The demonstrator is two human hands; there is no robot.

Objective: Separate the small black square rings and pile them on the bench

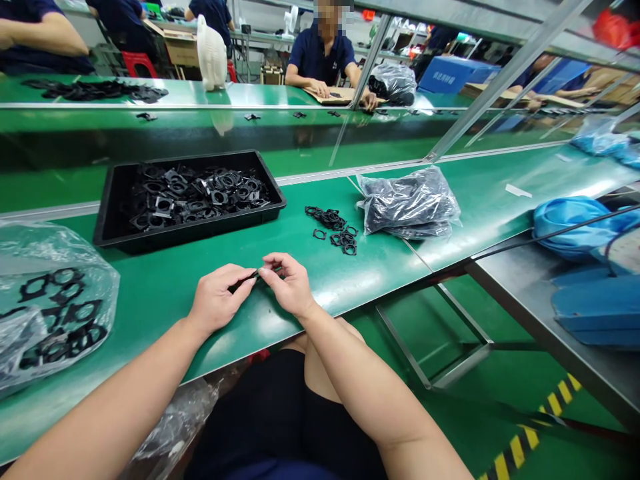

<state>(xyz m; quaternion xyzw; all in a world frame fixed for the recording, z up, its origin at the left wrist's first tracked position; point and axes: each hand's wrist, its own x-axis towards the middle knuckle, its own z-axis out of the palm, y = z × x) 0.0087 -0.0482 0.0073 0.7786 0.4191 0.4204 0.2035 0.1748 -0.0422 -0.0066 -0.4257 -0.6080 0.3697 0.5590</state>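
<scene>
Both of my hands meet over the green tabletop (pixel 165 293), fingertips pinched together on a small black part (pixel 254 273) that is mostly hidden. My left hand (pixel 219 295) grips it from the left, thumb and fingers closed. From the other side my right hand (pixel 289 283) pinches it too. Beyond them stands a black tray (pixel 193 237) heaped with black ring-shaped plastic parts (pixel 195 197). A small loose pile of thin black rings (pixel 336 227) lies to the right of the tray. At far left, a clear plastic bag (pixel 100 260) holds more flat black ring frames (pixel 67 320).
A sealed clear bag of black parts (pixel 410 200) lies right of the loose rings. A conveyor belt (pixel 210 133) with small black pieces runs behind a metal rail. Across it a co-worker (pixel 325 57) sits. At right stands a metal side table (pixel 530 300) with blue cloth (pixel 570 223).
</scene>
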